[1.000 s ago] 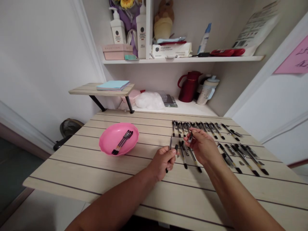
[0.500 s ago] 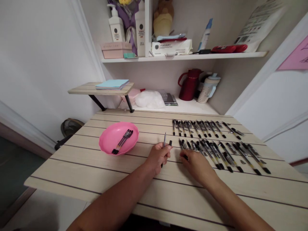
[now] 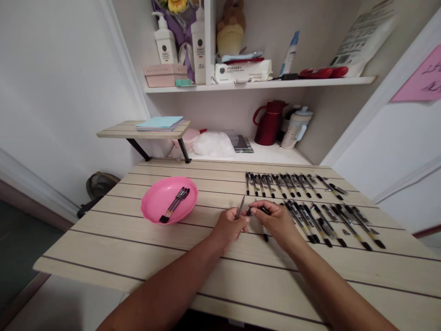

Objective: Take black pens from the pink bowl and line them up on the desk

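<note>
Watching from afar through the head camera, I saw two bare hands nearly meeting over a table (image 3: pixel 113 243), somewhat right of its middle. The left hand (image 3: pixel 228 230) was curled tight round a pen (image 3: pixel 241 207), whose bare tip rose, tilted, above the fingers. The right hand (image 3: pixel 278 223) was narrow and just beside it, thumb and forefinger pinching a small dark piece (image 3: pixel 249 212); whether the left fingers touched this piece as well, I could not tell. A black part (image 3: pixel 264 210) showed against the right forefinger, mostly hidden. Beneath the right hand a loose pen (image 3: pixel 265 236) pointed its dark end toward the near edge.

To the right I noted two ranks of pens laid side by side: a back row (image 3: pixel 288 185) and a front row (image 3: pixel 325 226), the latter partly covered at its left by the right hand. Small bits lay among them, too blurred to name.

To the left, apart from both hands, stood a pink bowl (image 3: pixel 151 197); several capped pens (image 3: pixel 175 205) lay together in it, aslant.

Behind the bowl, a riser (image 3: pixel 112 130) bore a stack of paper (image 3: pixel 160 122). At the back, a red jug (image 3: pixel 270 123) stood next to a pale cup (image 3: pixel 294 132). Above, a shelf (image 3: pixel 296 83) carried a box (image 3: pixel 165 75) and a packet (image 3: pixel 243 72).
</note>
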Tool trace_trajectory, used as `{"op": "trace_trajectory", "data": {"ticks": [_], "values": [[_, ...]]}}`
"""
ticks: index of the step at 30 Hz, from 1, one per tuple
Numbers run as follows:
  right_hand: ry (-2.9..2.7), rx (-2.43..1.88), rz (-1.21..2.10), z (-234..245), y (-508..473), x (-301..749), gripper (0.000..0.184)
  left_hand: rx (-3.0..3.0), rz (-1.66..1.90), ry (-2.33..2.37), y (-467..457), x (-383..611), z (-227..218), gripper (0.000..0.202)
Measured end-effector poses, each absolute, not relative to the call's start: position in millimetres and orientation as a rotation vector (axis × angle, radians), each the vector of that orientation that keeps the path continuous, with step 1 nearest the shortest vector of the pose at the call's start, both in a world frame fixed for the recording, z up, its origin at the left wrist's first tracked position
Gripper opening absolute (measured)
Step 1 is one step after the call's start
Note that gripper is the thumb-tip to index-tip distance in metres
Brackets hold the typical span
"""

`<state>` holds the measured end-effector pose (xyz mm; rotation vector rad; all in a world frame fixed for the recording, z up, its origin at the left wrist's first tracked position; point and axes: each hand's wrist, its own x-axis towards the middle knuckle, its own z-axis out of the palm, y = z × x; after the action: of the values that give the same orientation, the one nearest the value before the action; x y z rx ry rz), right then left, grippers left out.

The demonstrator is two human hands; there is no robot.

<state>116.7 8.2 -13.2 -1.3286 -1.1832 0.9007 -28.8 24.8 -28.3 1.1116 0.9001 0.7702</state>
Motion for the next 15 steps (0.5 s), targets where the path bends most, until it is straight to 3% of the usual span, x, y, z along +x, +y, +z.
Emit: {"op": "trace_trajectory", "data": {"ticks": [6,15], "values": [[-0.844,-1.247,0.917,4,31,123,0.036,1.136,0.675,0.855,24,-29,-29,0.037],[-1.027,-1.286,1.049,6,34,114,0.032,1.169,0.671,0.846,25,-30,-33,0.033]]}}
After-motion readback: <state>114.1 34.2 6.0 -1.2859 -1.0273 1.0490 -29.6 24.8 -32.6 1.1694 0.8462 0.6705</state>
